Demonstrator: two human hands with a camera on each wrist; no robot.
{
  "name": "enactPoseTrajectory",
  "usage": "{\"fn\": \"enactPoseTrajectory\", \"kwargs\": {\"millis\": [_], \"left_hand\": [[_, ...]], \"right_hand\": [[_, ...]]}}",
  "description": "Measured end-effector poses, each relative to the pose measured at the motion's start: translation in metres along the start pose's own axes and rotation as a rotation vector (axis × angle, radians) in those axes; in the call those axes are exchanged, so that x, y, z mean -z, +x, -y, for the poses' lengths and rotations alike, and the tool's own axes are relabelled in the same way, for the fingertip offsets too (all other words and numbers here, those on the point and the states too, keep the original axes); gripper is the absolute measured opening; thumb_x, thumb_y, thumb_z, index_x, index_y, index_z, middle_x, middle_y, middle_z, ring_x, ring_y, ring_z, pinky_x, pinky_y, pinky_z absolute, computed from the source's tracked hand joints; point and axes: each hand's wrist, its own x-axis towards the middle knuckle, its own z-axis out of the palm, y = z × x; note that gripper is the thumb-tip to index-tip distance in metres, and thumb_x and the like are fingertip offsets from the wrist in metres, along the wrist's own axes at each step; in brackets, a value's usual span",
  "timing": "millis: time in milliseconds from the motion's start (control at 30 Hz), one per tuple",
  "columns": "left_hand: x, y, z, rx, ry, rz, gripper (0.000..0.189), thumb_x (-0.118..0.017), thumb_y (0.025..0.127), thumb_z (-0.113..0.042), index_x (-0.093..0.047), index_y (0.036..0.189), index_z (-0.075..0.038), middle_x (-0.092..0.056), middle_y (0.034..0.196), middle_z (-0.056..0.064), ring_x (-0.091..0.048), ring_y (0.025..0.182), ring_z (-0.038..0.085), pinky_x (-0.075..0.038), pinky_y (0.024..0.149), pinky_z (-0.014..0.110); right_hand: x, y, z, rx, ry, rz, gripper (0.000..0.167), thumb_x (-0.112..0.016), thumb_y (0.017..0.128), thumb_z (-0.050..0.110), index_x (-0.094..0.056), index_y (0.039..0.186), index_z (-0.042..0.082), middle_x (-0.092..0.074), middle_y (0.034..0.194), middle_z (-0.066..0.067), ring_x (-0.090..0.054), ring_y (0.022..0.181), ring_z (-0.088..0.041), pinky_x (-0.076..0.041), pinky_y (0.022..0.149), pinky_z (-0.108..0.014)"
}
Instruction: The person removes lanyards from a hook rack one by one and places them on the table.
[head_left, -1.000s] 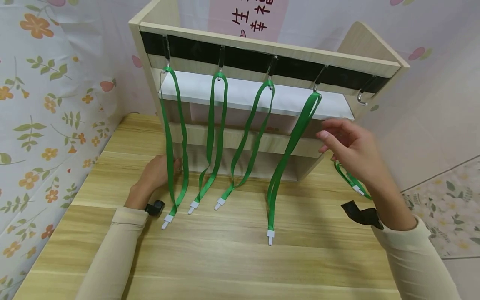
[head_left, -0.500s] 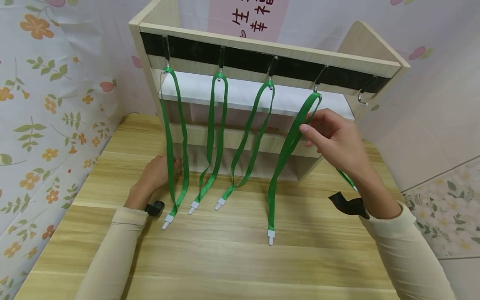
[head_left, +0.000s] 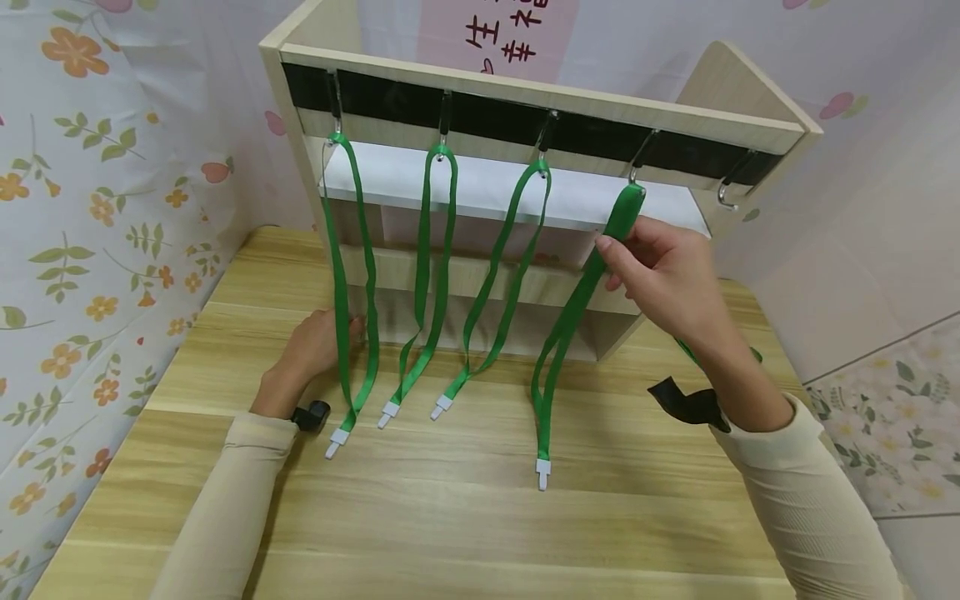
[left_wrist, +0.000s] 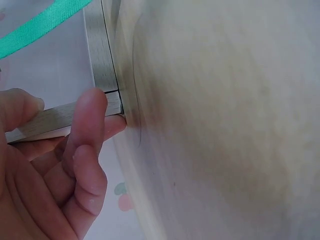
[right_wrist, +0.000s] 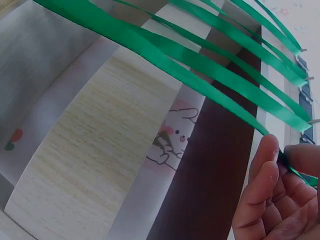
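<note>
Four hooks along a wooden shelf rack [head_left: 480, 271] each carry a green lanyard with a white clip at its lower end. My right hand [head_left: 671, 279] pinches the rightmost hanging lanyard [head_left: 573, 312] between thumb and fingers, just below its hook. In the right wrist view that lanyard [right_wrist: 215, 97] runs into the fingertips. At the rack's lower left, my left hand [head_left: 311, 346] grips the end of a side panel [left_wrist: 55, 117], thumb on one face and fingers around the other, as the left wrist view shows.
A bare hook [head_left: 726, 196] is at the rack's right end. Another green lanyard [head_left: 686, 350] lies on the wooden table [head_left: 450, 517] at the right, mostly hidden behind my right forearm. Floral cloth [head_left: 112, 208] covers the wall at left.
My right hand has moved left from beside the rightmost hanging lanyard and now pinches it, its two strands drawn together near the hook. The left hand stays put.
</note>
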Motion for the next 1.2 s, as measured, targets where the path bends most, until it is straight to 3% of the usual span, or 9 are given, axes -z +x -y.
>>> {"fn": "enactPoseTrajectory", "kwargs": {"millis": [367, 567, 900, 1200], "left_hand": [[0.001, -0.002, 0.0, -0.024, 0.037, -0.015, 0.035, -0.044, 0.103, -0.02, -0.052, 0.072, -0.007, -0.058, 0.067, 0.011, -0.058, 0.064, 0.027, -0.045, 0.057, 0.041], [0.002, -0.003, 0.0, -0.01, 0.039, -0.01, 0.036, -0.044, 0.103, -0.021, -0.052, 0.07, -0.007, -0.058, 0.066, 0.012, -0.058, 0.064, 0.028, -0.046, 0.058, 0.044], [0.003, -0.003, 0.0, -0.029, 0.037, -0.012, 0.036, -0.043, 0.104, -0.021, -0.055, 0.074, -0.006, -0.058, 0.066, 0.01, -0.054, 0.06, 0.025, -0.043, 0.054, 0.038], [0.002, -0.002, 0.001, -0.025, 0.02, -0.003, 0.036, -0.042, 0.105, -0.023, -0.055, 0.075, -0.006, -0.057, 0.065, 0.009, -0.052, 0.059, 0.023, -0.04, 0.053, 0.035]], "right_hand": [[0.028, -0.005, 0.011, 0.15, 0.068, -0.114, 0.008, -0.064, 0.092, -0.001, -0.07, 0.094, -0.006, -0.056, 0.062, 0.002, -0.048, 0.05, -0.008, -0.04, 0.049, -0.017], [0.047, -0.009, 0.013, 0.183, 0.115, -0.161, 0.013, -0.063, 0.092, -0.002, -0.066, 0.086, -0.013, -0.054, 0.055, 0.0, -0.049, 0.044, -0.008, -0.042, 0.046, -0.017], [0.081, -0.012, 0.008, 0.238, 0.541, -0.336, 0.01, -0.066, 0.085, -0.014, -0.064, 0.088, -0.024, -0.059, 0.055, -0.011, -0.053, 0.039, -0.013, -0.043, 0.042, -0.017], [0.11, -0.017, -0.005, 0.19, 0.478, -0.373, 0.013, -0.061, 0.092, -0.008, -0.066, 0.097, -0.018, -0.065, 0.065, -0.007, -0.058, 0.044, -0.01, -0.04, 0.044, -0.014]]}}
